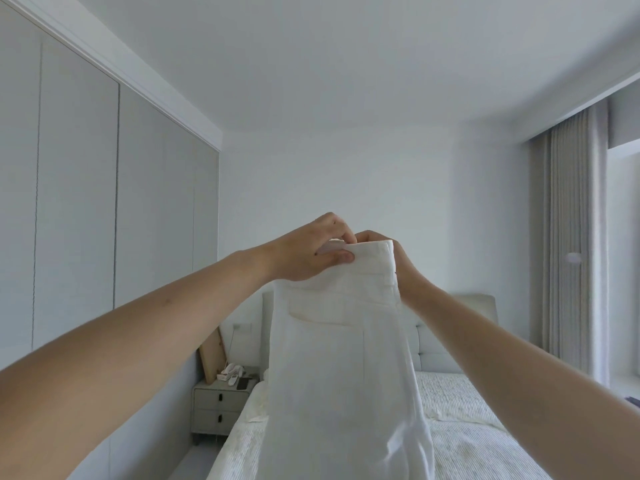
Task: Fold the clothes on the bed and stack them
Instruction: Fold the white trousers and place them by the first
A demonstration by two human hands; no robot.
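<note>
I hold a pair of white trousers (341, 368) up in the air in front of me, waistband on top, the legs hanging down over the bed (464, 441). My left hand (306, 252) pinches the left end of the waistband between thumb and fingers. My right hand (403, 268) grips the waistband's right end from behind, mostly hidden by the cloth. The two hands are close together, almost touching at the top. The trouser legs run out of the frame at the bottom.
A grey bedside cabinet (221, 407) with small items on top stands left of the bed, a wooden board (212, 355) leaning behind it. Tall wardrobe doors (79, 202) line the left wall. Curtains (568, 237) and a window fill the right side. A padded headboard (457, 337) stands behind.
</note>
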